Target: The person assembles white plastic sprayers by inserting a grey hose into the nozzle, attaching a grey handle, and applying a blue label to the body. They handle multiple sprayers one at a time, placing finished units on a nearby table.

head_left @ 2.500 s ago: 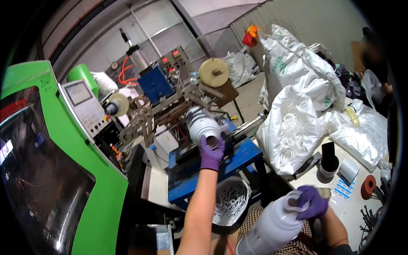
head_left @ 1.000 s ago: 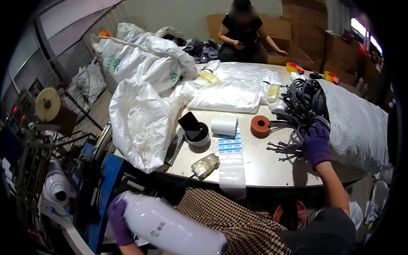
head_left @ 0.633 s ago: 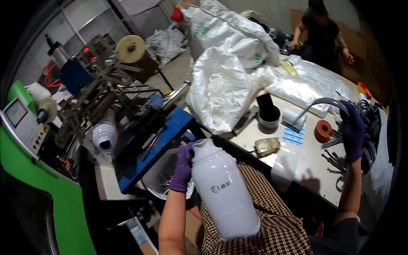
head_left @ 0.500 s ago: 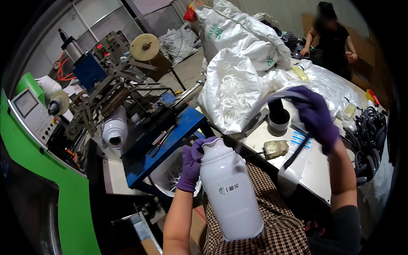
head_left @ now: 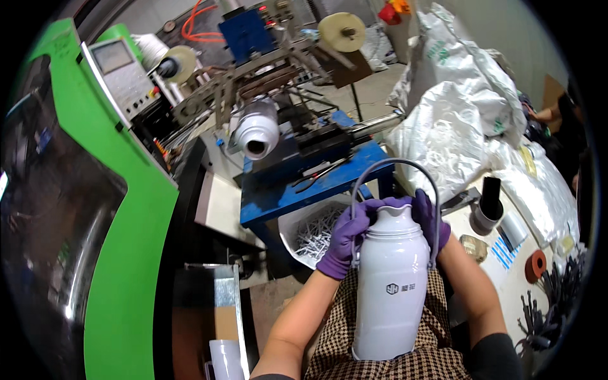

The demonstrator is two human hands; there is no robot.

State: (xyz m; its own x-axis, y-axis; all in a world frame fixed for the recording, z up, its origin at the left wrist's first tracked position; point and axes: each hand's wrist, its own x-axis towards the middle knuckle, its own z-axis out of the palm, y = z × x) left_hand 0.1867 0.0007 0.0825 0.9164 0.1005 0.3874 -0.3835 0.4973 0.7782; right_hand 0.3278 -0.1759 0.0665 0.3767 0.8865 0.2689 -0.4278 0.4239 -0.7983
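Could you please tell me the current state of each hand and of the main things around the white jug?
white jug: upright on the lap, mouth open, no lid.
grey handle: arched over the jug's neck, ends at both sides.
left hand: gloved purple, gripping the neck's left side.
right hand: gloved purple, pressed on the neck's right side.
second white jug: lying sideways in the machine, mouth facing the camera.
white tub: open, holding small white pieces.

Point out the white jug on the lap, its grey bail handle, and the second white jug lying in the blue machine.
white jug (head_left: 391, 297), head view, middle of its body.
grey handle (head_left: 396, 163), head view, top of the arch.
second white jug (head_left: 256, 128), head view, side near its open mouth.
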